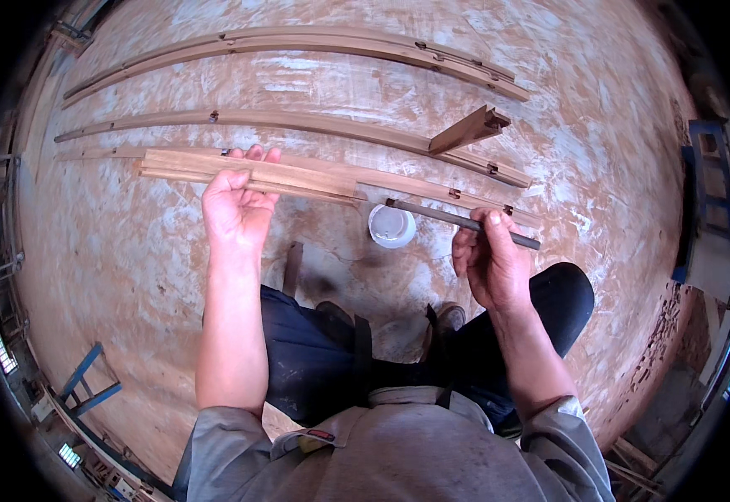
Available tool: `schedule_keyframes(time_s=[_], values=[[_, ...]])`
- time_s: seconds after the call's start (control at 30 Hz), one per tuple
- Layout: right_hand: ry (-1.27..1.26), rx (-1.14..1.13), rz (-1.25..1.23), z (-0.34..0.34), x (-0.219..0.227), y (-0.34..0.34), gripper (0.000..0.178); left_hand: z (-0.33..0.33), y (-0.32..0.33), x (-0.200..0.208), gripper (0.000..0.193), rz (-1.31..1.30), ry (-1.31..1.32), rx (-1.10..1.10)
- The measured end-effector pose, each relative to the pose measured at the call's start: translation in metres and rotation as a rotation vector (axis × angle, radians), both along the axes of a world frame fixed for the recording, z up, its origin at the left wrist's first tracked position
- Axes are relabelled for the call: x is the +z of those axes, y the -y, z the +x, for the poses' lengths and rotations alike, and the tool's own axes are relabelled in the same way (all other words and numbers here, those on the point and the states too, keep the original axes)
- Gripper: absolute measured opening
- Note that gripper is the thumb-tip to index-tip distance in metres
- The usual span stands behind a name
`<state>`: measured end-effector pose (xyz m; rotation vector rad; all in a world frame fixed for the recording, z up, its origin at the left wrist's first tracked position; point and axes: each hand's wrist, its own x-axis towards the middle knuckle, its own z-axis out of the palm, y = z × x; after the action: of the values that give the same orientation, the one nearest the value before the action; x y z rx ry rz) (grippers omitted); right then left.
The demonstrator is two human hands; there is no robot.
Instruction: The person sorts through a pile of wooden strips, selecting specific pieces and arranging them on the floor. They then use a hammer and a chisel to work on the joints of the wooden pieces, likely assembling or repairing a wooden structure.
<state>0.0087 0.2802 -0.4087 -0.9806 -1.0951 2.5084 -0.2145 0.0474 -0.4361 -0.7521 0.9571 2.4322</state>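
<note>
My left hand (238,209) is closed round a short grooved wooden rail (311,179), held roughly level with its narrower end to the right. Between the thumb and fingers of my right hand (499,259) is a slim dark stick (436,214). The stick slants up to the left, and its tip lies close to the rail's right end, a small gap apart as far as I can tell. Below that tip stands a small white tub (392,227) with pale contents.
Beyond my hands lie long wooden rails with dark slots: a far one (298,38), a middle one (298,120) and a near one (415,182). A short crosspiece (468,132) rises from the middle rail. A wood block (293,268) sits beside my left knee.
</note>
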Motion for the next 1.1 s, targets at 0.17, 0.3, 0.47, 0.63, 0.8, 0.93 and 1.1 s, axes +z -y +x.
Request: schedule_keyframes(time_s=[0.17, 0.3, 0.47, 0.63, 0.8, 0.93, 1.1], values=[[-0.001, 0.054, -0.009, -0.004, -0.012, -0.002, 0.026, 0.003, -0.004, 0.004, 0.04, 0.049, 0.011, -0.019], [-0.017, 0.038, 0.002, 0.002, -0.013, -0.007, 0.026, 0.005, -0.005, 0.005, 0.039, 0.056, 0.028, -0.028], [-0.05, 0.044, 0.023, 0.003, -0.006, -0.006, 0.025, 0.002, -0.002, 0.001, 0.037, 0.083, 0.017, -0.034], [-0.03, 0.026, 0.09, 0.006, 0.001, -0.012, 0.025, 0.002, -0.002, 0.006, 0.026, 0.126, -0.139, -0.021], [-0.179, 0.206, 0.332, 0.003, 0.024, 0.012, 0.02, -0.003, -0.005, 0.015, 0.029, 0.06, -0.144, 0.124], [-0.21, 0.359, 0.651, -0.001, 0.028, 0.022, 0.015, -0.003, -0.007, 0.018, 0.038, 0.022, -0.175, 0.13], [-0.275, 0.483, 0.945, -0.003, 0.038, 0.03, 0.018, 0.001, -0.011, 0.024, 0.041, -0.018, -0.189, 0.173]])
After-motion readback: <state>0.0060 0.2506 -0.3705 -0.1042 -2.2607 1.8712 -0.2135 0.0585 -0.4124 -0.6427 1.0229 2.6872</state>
